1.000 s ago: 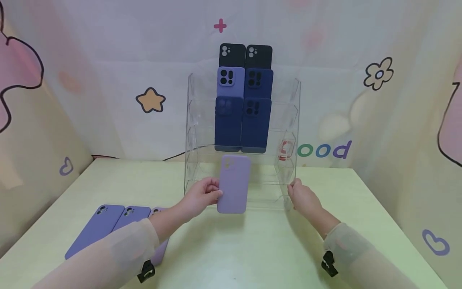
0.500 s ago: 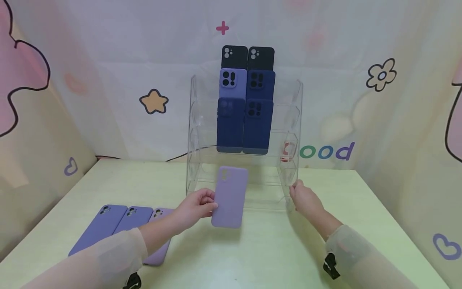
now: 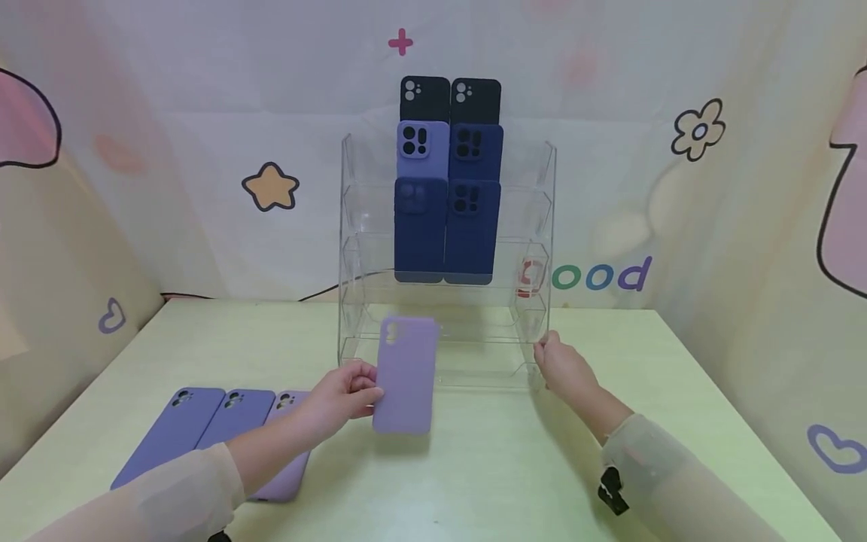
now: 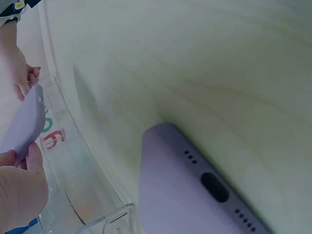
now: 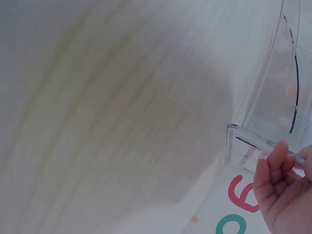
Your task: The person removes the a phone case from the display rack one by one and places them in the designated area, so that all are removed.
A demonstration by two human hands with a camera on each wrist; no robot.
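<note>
My left hand point(image 3: 342, 399) pinches a light purple phone case point(image 3: 406, 376) by its left edge, thumb in front. The case stands nearly upright above the table, in front of the clear acrylic display rack point(image 3: 354, 301). In the left wrist view the same phone case point(image 4: 25, 124) is held between thumb and fingers. My right hand point(image 3: 567, 370) grips the rack's right side panel low down; the right wrist view has these fingers point(image 5: 279, 163) curled at the panel's edge. Two black, two dark blue, one violet and one more dark blue case point(image 3: 470, 233) fill the rack's upper tiers.
Three phone cases lie side by side at the left of the table point(image 3: 488, 467): two blue-violet cases point(image 3: 169, 436) and a light purple case point(image 3: 287, 474), partly behind my left forearm. A patterned cloth backdrop point(image 3: 203, 173) encloses the table's back and sides.
My left hand has drawn the light purple case down and leftward, away from the rack's lower tiers. The right hand keeps its hold on the rack. The head view has shifted slightly.
</note>
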